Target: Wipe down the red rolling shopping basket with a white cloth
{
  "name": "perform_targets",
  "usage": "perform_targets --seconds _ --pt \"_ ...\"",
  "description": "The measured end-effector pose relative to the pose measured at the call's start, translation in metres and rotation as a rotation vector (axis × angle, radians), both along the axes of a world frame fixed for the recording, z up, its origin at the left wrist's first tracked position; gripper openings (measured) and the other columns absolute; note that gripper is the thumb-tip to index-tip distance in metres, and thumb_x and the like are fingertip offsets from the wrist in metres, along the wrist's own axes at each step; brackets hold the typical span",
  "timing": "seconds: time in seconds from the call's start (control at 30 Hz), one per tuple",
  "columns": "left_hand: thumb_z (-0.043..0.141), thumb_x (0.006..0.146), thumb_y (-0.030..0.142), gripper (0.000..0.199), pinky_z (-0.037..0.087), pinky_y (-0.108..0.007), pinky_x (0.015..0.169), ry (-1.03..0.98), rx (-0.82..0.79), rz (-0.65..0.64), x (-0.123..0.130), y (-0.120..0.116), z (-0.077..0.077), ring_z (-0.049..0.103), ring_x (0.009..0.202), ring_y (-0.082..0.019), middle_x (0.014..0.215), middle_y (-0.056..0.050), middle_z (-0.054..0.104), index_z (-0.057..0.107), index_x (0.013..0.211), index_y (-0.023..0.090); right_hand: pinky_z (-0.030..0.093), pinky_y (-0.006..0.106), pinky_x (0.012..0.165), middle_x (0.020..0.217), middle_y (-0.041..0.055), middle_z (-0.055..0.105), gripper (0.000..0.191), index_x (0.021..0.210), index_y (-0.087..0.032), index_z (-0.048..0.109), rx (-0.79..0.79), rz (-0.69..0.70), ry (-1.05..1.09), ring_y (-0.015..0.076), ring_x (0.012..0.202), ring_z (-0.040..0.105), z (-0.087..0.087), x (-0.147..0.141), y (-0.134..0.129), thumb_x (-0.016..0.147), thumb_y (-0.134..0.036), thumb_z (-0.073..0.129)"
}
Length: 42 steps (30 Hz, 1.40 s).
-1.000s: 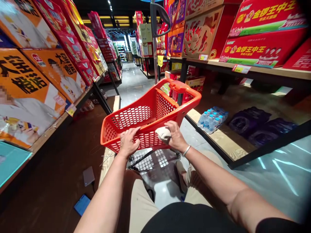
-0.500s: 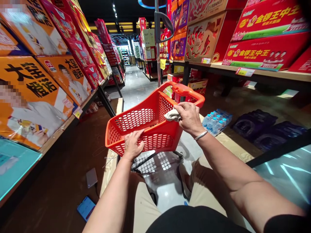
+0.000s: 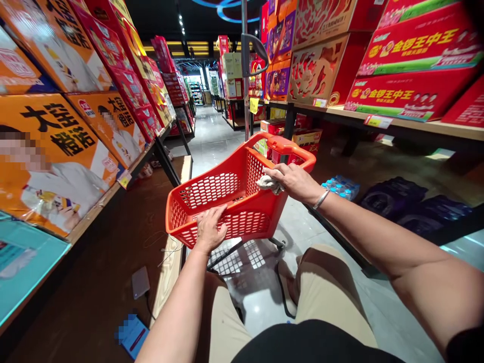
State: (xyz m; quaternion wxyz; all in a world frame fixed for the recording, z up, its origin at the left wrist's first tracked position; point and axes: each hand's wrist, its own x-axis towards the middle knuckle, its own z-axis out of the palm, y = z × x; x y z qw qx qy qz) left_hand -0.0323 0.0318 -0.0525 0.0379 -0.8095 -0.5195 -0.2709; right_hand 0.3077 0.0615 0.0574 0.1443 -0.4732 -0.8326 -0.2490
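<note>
In front of my knees stands a red plastic shopping cart [image 3: 242,224] with perforated sides. My left hand [image 3: 210,229] grips its near side rim, fingers over the edge and thumb on the outside. A crumpled, greyish-white cloth [image 3: 269,183] is bunched in my right hand [image 3: 297,182], which is closed around it. That cloth presses against the cart's rim near the handle end [image 3: 293,147]. The fingertips of my right hand are partly hidden by the cloth. Little shows inside the basket.
Stacked orange cartons [image 3: 56,161] line the left shelf; red boxes [image 3: 408,96] fill the right one. Bottled water packs [image 3: 342,186] sit low at right. A phone [image 3: 132,338] and a power bank [image 3: 141,282] lie low at left. A metal pole [image 3: 245,75] rises behind the cart.
My right hand with the cloth has shifted slightly along the rim, and its forearm has swung outward and up. My left hand stays on the rim. The view has tilted slightly upward.
</note>
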Motion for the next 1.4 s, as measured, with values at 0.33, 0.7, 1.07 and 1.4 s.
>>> perform_targets --seconds 0.33,0.7,1.07,1.4 --pt "0.054 0.082 0.026 0.048 0.039 -0.046 0.097 0.007 0.026 0.069 0.005 0.002 -0.001 0.063 0.11 -0.03 0.121 -0.011 0.069 0.06 0.129 0.021 0.037 0.037 0.103 0.132 0.0075 0.063 0.032 0.131 -0.029 0.064 -0.032 0.15 0.267 0.0223 0.117 0.05 -0.054 -0.11 -0.007 0.105 -0.029 0.046" --pt "0.053 0.096 0.037 0.037 0.037 -0.045 0.098 -0.071 0.012 0.058 0.005 0.005 0.001 0.066 0.104 -0.026 0.12 -0.008 0.072 0.063 0.129 0.027 0.028 0.049 0.109 0.137 0.0041 0.062 0.03 0.126 -0.034 0.066 0.09 -0.027 0.256 0.0292 0.132 0.04 -0.033 -0.042 -0.012 0.102 -0.029 0.05" --pt "0.058 0.091 0.043 0.039 0.043 -0.047 0.096 -0.042 0.011 0.123 0.049 0.016 0.025 0.063 0.109 -0.032 0.117 -0.013 0.069 0.06 0.123 0.021 0.041 0.036 0.103 0.136 0.0094 0.06 0.05 0.136 -0.024 0.063 0.037 0.026 0.396 0.0253 0.12 0.052 -0.035 -0.027 -0.009 0.088 -0.015 0.059" --pt "0.057 0.092 0.044 0.049 0.037 -0.046 0.099 0.027 -0.076 -0.041 0.059 0.022 0.018 0.061 0.109 -0.029 0.12 -0.01 0.068 0.055 0.135 0.022 0.029 0.048 0.11 0.142 0.0065 0.058 0.037 0.133 -0.033 0.062 0.106 -0.054 0.365 0.0281 0.133 0.041 -0.036 -0.009 -0.019 0.098 -0.024 0.055"
